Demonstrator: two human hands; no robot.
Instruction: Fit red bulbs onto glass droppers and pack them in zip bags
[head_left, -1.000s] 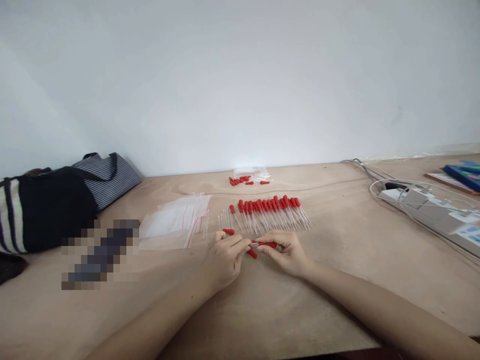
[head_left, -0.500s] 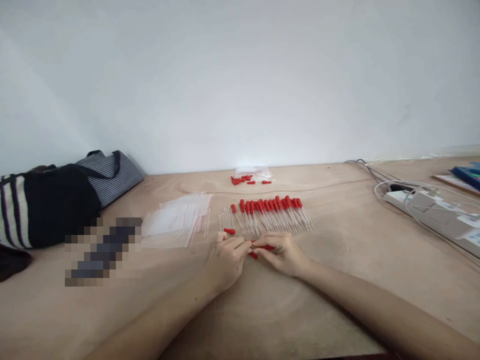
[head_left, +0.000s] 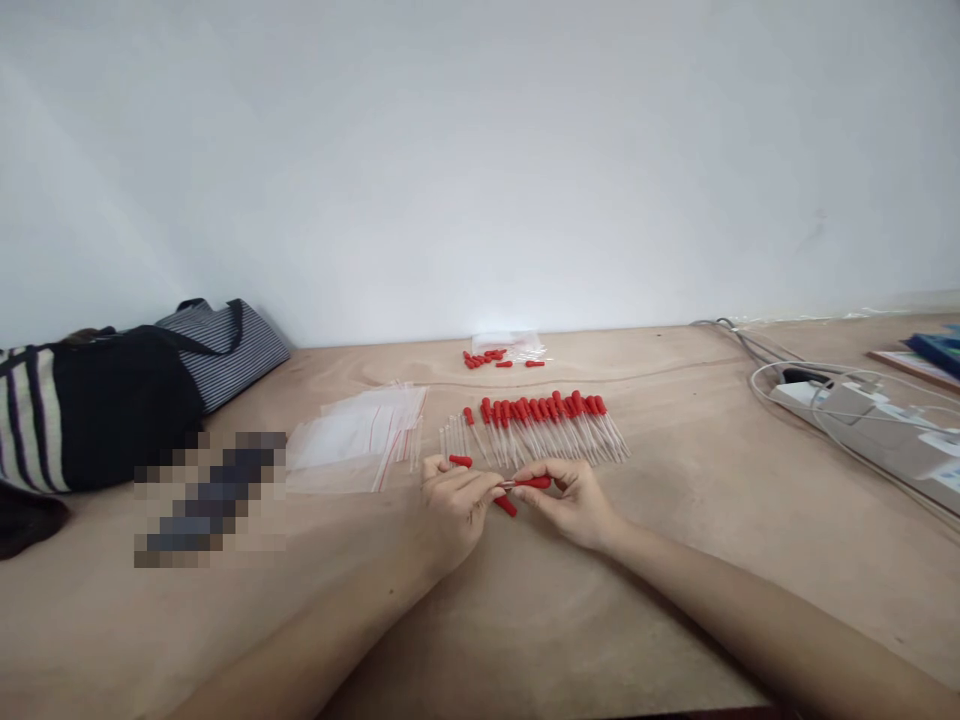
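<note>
Right hand (head_left: 566,497) pinches a red, elongated rubbery bulb (head_left: 534,482) as the left hand (head_left: 454,500) grips a slender clear tube (head_left: 508,485) over a light-brown wooden table (head_left: 570,630).

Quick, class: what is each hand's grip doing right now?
Left hand: closed, holding a thin clear tube.
Right hand: closed, holding a red bulb in line with that tube.

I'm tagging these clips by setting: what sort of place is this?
Probably an improvised indoor workspace: a light-brown wood-grain table carries a row of slender clear red-bulbed droppers and a bulky white power strip.
</note>
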